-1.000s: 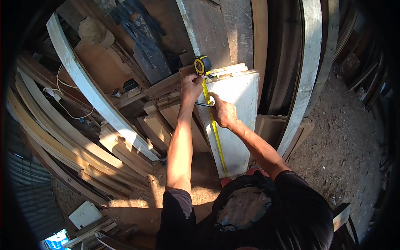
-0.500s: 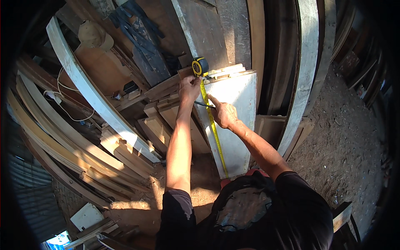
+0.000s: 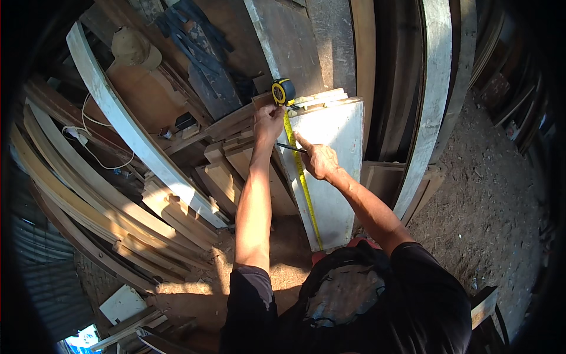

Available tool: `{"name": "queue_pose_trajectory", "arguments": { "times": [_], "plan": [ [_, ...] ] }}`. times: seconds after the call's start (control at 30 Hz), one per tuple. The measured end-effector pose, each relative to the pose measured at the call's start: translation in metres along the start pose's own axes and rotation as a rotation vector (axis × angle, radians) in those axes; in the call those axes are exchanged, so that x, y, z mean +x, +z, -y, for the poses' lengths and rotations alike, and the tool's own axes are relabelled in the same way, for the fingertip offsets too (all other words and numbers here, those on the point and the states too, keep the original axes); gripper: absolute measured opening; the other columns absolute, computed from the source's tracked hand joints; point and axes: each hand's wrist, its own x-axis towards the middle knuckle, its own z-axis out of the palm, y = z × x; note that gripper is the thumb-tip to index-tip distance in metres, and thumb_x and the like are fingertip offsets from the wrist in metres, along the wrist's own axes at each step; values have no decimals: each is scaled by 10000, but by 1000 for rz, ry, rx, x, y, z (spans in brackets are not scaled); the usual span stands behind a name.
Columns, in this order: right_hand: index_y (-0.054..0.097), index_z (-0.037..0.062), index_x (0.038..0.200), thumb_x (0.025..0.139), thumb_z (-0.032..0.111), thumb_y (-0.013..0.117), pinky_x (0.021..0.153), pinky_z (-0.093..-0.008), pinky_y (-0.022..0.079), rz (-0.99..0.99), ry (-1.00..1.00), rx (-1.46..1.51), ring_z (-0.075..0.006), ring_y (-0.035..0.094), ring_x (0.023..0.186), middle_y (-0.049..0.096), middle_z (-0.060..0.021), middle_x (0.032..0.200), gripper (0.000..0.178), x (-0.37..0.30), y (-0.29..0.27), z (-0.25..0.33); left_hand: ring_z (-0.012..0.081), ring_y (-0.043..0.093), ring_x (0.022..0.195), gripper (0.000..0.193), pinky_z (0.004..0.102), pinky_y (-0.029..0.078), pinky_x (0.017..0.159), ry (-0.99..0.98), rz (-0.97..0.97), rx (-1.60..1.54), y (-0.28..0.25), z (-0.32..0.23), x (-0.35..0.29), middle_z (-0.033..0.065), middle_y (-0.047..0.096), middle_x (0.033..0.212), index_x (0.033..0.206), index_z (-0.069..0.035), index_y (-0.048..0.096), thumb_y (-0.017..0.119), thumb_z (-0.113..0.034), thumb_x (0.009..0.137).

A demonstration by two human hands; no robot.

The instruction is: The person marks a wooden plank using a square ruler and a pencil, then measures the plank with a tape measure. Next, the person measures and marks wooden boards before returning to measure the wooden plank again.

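The left hand (image 3: 269,123) is closed, its fingertips gathered at the base of a tape measure (image 3: 283,92) with a dark, yellow-trimmed case, which stands at the far left corner of a white board (image 3: 336,171). The exact contact between fingertips and case is too small to tell. From the case, the yellow blade (image 3: 307,201) runs along the left part of the board toward the person's body, reaching the board's near end. The right hand (image 3: 320,161) lies over the board just right of the blade, gripping a thin dark writing tool (image 3: 291,147) whose shaft projects leftward across the blade; the index finger is extended toward the blade's edge. Whether that fingertip touches the blade cannot be told. Pale wood strips (image 3: 321,100) lie at the board's far end. To the left of the forearms, cut timber pieces (image 3: 221,184) stand close together, beside a long white plank (image 3: 127,121) that appears bowed. Farther left, a white cable (image 3: 89,146) hangs in loops; a tan cap (image 3: 131,47) and dark cloth (image 3: 183,26) occupy the upper left. Bare ground (image 3: 489,183) extends at right.
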Motion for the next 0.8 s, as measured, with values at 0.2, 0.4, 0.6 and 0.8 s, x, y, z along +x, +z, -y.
{"name": "queue_pose_trajectory", "arguments": {
  "times": [0.2, 0.4, 0.6, 0.8],
  "plan": [
    [395, 280, 1556, 903, 148, 572, 819, -506, 544, -4, -18, 18, -412, 703, 905, 730, -211, 997, 689, -3, -2, -1, 91, 570, 587, 317, 320, 462, 566, 52, -45, 1, -1, -8, -5, 39, 671, 663, 909, 2, 747, 722, -314, 923],
    [380, 282, 1563, 898, 151, 588, 833, -505, 542, 25, -4, 12, -411, 701, 923, 730, -212, 1001, 708, -3, -1, 0, 288, 705, 676, 344, 410, 529, 667, 23, -22, 54, -5, -10, -6, 137, 727, 747, 893, -35, 756, 702, -375, 897],
    [383, 282, 1561, 894, 150, 586, 840, -506, 539, 19, -4, 12, -418, 697, 921, 727, -221, 1003, 709, 0, -1, -3, 286, 701, 675, 339, 414, 523, 674, 30, -39, 66, -3, -13, -5, 124, 718, 723, 871, -45, 755, 700, -378, 897],
    [404, 247, 1554, 880, 137, 578, 840, -511, 537, 43, 12, 7, -422, 697, 914, 724, -234, 986, 704, 0, -6, 4, 284, 704, 695, 345, 418, 522, 699, 37, -49, 64, -3, -9, -4, 108, 723, 734, 870, -55, 757, 710, -396, 895]
  ]
}}
